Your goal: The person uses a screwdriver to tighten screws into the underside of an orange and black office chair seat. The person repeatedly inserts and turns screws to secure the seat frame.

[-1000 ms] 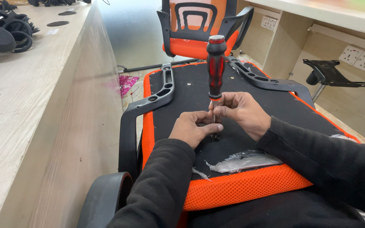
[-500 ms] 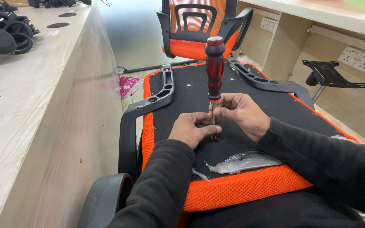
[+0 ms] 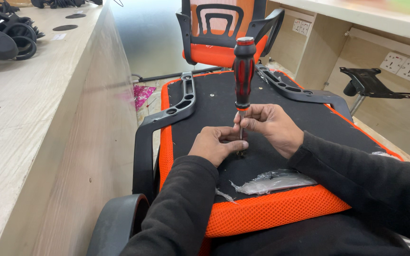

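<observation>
A red-and-black screwdriver (image 3: 243, 76) was observed standing upright on the black underside of an overturned chair seat (image 3: 309, 114), its tip set down near the middle of the panel between the two hands. The left hand (image 3: 217, 144) was found curled low beside the tip, its fingers drawn together around the base of the shaft; whether a screw was pinched there could not be told. The right hand (image 3: 270, 127) was seen just beside it, with thumb and fingers closed on the metal shaft below the handle, the handle itself left free above. Both forearms were covered by dark sleeves. The seat was noted to be edged in orange mesh (image 3: 271, 213), with a black armrest bracket (image 3: 176, 106) fixed along the left edge and another (image 3: 295, 90) along the right. A crumpled clear plastic bag (image 3: 274, 181) was recorded lying on the panel near the front edge, close to the right sleeve. An upright orange-and-black office chair (image 3: 224, 33) was seen beyond the seat. A pale wooden desk (image 3: 39, 118) ran along the left side, with black chair castors (image 3: 5, 33) resting on it at the far end. A black seat mechanism plate (image 3: 371, 85) was noted at the right, beneath wall sockets (image 3: 404, 64).
</observation>
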